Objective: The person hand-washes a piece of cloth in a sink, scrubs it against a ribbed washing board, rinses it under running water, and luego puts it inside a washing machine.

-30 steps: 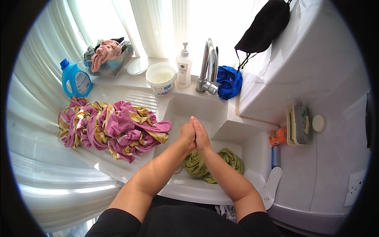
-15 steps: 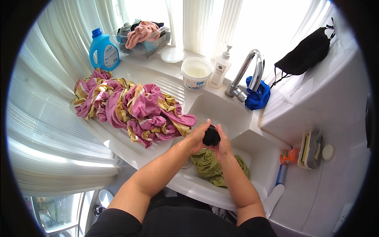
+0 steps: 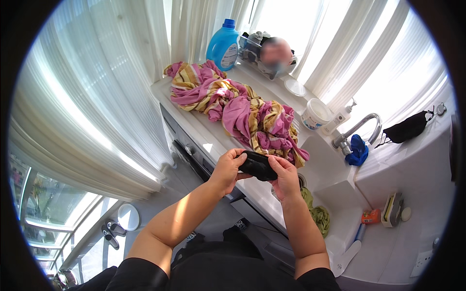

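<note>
White curtains [image 3: 145,72] ring a bright laundry corner, and a white counter [image 3: 194,121] runs from the window down to a sink [image 3: 330,179]. Both hands meet over the counter's front edge. The left hand [image 3: 227,170] and right hand [image 3: 286,177] each clench one end of a small black cloth [image 3: 257,166], bunched between them and held in the air just in front of the pink-and-yellow fabric [image 3: 242,109].

To handle the cloth well, I judge the thumbs should stay on top and the fingers underneath, with even pull from both sides, so the bundle opens flat rather than twisting. Working it over the counter rather than past its lip would catch any drop.

Room is tight ahead: the fabric heap fills most of the counter. A blue bottle [image 3: 223,46] and a white tub [image 3: 314,114] stand behind it. To the right are the tap [image 3: 357,128] with a blue rag [image 3: 358,150], and green cloth [image 3: 318,213] in the sink. Open space lies to the left and below, toward the floor. The counter's front edge is close under the wrists, so elbows have freedom only backward.
</note>
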